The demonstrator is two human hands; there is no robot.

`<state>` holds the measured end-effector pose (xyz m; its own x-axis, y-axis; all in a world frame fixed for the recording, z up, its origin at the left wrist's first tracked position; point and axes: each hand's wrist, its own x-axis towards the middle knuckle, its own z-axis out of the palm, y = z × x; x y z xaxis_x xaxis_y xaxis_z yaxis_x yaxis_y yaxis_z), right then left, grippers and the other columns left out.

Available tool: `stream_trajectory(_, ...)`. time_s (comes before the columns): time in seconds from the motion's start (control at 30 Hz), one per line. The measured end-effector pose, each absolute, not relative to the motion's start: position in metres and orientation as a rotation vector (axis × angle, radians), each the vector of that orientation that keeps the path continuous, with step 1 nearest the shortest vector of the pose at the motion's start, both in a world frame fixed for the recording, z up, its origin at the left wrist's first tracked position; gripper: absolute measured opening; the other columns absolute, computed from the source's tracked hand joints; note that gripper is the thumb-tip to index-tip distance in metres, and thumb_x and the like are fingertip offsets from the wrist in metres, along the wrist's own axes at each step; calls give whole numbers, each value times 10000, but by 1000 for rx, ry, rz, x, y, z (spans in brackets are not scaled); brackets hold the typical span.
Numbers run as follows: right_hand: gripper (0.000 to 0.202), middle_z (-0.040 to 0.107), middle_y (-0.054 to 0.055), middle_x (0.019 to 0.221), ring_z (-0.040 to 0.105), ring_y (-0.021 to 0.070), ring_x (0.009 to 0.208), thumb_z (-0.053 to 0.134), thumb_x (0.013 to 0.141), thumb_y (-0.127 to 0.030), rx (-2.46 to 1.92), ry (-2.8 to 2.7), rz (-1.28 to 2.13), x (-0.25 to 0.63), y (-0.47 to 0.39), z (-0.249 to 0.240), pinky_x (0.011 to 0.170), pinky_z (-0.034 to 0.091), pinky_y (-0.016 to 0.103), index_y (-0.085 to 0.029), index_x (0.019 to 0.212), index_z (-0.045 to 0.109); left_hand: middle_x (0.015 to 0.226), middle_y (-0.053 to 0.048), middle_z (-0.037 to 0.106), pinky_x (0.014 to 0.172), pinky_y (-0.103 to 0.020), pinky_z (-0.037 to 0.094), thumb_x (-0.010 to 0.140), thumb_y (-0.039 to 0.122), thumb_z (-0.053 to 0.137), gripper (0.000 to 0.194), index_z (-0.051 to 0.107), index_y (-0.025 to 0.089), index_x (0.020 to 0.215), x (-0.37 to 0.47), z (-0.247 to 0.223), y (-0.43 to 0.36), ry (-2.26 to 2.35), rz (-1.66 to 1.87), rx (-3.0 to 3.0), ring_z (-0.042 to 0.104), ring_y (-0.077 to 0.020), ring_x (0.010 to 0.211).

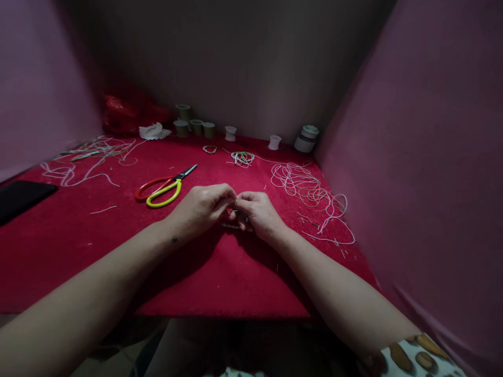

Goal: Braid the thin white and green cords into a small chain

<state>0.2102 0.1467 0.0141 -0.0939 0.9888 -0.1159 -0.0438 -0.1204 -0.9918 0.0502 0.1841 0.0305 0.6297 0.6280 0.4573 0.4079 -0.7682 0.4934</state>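
Observation:
My left hand [204, 204] and my right hand [255, 209] meet over the middle of the red cloth, fingertips pinched close together. Between and just below them shows a thin braided cord bracelet [230, 226], partly hidden by the fingers. Both hands are closed on it, though the exact spot each one pinches is too small to make out. Left of my left hand lie scissors [165, 191] with one red and one yellow handle, blades pointing away to the right. Beyond the hands rest a bundle of green and white cord [242, 157] and a small cord loop [209, 150].
Loose pale cord lies tangled at the right [302, 183] and the left [98, 154]. Thread spools [181, 129], a crumpled tissue [154, 131], a red plastic bag [126, 112] and a lidded jar [306, 139] line the back. A black flat object [25, 199] lies at left. Pink walls flank the table.

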Motion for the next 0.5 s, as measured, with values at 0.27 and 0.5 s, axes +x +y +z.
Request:
stream_trajectory(0.27, 260, 586, -39, 483, 407, 47, 298, 554, 892, -107, -1233, -1201, 1377, 209, 144, 19, 311, 271, 184, -159, 638, 576, 726, -17, 652, 649, -264, 450, 865, 281, 541, 141, 628, 189, 804, 49, 33, 191, 895, 936, 2413, 595, -145, 657)
stream_trajectory(0.5, 232, 592, -48, 491, 439, 43, 309, 571, 865, -98, -1251, -1250, 1348, 209, 143, 17, 335, 307, 173, -155, 639, 570, 775, -40, 649, 707, -302, 475, 841, 337, 594, 179, 676, 196, 769, 47, 42, 193, 869, 976, 2365, 609, -179, 743)
